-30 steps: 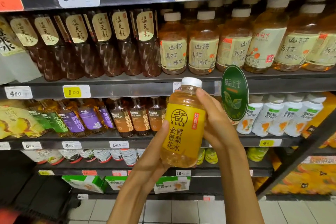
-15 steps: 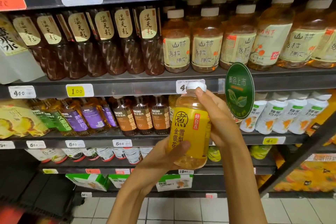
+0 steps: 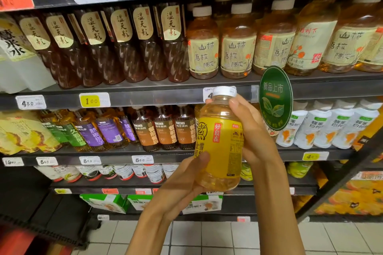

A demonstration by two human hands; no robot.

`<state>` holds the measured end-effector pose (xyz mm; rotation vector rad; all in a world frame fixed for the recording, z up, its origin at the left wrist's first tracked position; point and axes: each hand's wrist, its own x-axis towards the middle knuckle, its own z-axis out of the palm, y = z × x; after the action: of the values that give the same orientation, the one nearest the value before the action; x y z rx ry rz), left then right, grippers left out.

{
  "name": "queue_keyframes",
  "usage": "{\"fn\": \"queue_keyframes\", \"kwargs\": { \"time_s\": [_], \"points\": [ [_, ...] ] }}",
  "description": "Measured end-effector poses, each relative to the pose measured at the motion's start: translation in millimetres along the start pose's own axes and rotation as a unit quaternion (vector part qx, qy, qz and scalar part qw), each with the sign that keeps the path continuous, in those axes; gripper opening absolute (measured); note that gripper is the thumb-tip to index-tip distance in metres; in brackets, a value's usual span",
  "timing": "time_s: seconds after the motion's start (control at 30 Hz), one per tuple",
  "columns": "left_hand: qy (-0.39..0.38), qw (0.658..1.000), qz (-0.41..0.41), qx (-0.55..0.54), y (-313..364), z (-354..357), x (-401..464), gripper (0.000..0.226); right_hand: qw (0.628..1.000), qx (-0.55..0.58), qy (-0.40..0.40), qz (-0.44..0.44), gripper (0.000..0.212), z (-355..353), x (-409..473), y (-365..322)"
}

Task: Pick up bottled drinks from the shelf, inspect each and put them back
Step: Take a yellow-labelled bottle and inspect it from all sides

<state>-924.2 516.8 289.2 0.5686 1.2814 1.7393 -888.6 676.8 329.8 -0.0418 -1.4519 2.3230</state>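
A bottle of amber drink with a yellow label and white cap (image 3: 222,141) is upright in front of the shelves, held by both hands. My left hand (image 3: 182,184) cups its lower part from the left, thumb across the label. My right hand (image 3: 253,132) wraps round its right side, fingers reaching the shoulder just under the cap. The label's side with small print now faces me. Behind it, the middle shelf (image 3: 165,154) holds a row of brown and purple labelled bottles (image 3: 163,128).
A round green sign (image 3: 275,97) sticks out from the shelf edge right of the bottle. Amber bottles with cream labels (image 3: 238,41) fill the upper shelf, white bottles (image 3: 323,126) stand at right. Cartons sit on the lowest shelf above a tiled floor.
The bottle has been turned about its upright axis, so the front characters swing left and the side print shows. My left hand slid further round its base.
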Motion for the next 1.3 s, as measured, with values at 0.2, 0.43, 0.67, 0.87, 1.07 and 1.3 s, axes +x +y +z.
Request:
{"fn": "queue_keyframes", "kwargs": {
  "time_s": [0.2, 0.43, 0.67, 0.87, 1.07, 1.3],
  "points": [
    [0.051, 0.996, 0.042, -0.053, -2.5, 1.9, 7.0, 0.069, 0.996, -0.034, 0.045, -0.068, 0.052, 5.3, 0.8, 2.3],
    [0.07, 0.993, 0.089, -0.038, -12.8, 9.5, 9.4, 0.089, 0.996, -0.072, 0.009, -0.045, 0.053, 5.7, -1.2, 0.4],
    [0.077, 0.994, 0.07, 0.044, -11.8, 5.7, 11.2, 0.097, 0.997, -0.064, 0.013, -0.042, 0.037, 1.0, -3.8, -2.8],
    [0.071, 0.977, 0.079, 0.184, -3.2, 7.3, 6.1, 0.071, 0.989, -0.125, 0.041, -0.073, 0.048, 4.4, -7.3, -3.7],
    [0.062, 0.988, 0.076, 0.123, -0.8, 12.4, 2.6, 0.055, 0.992, -0.113, -0.023, -0.04, 0.049, -2.4, -6.9, -7.2],
    [-0.005, 0.999, 0.039, -0.019, -6.9, 13.1, 1.6, 0.068, 0.997, -0.067, -0.01, -0.024, 0.044, 3.7, -7.4, -6.5]
  ]
}}
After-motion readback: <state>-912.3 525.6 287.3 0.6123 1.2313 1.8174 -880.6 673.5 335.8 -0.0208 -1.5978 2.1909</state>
